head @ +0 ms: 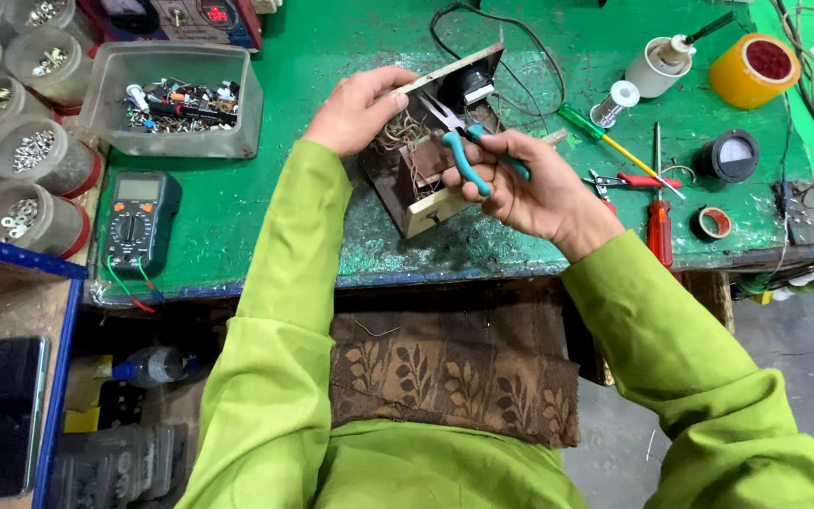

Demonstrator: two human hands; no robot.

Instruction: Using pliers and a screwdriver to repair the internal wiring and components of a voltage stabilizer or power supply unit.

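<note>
Left hand (358, 111) grips the boxy, rigid-looking transformer unit (426, 155) by its twelve-o'clock edge, while right hand (520, 184) closes around teal-handled pliers (463, 151) among its likely fragile wires.

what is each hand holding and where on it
The right hand holds needle-nose pliers by their teal handles. The left hand grips the open electrical box at its top edge.

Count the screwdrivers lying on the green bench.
2: a green-handled screwdriver lying diagonally right of the open box, and a red-handled screwdriver near the bench's front edge. More may hide among the clutter.
</note>
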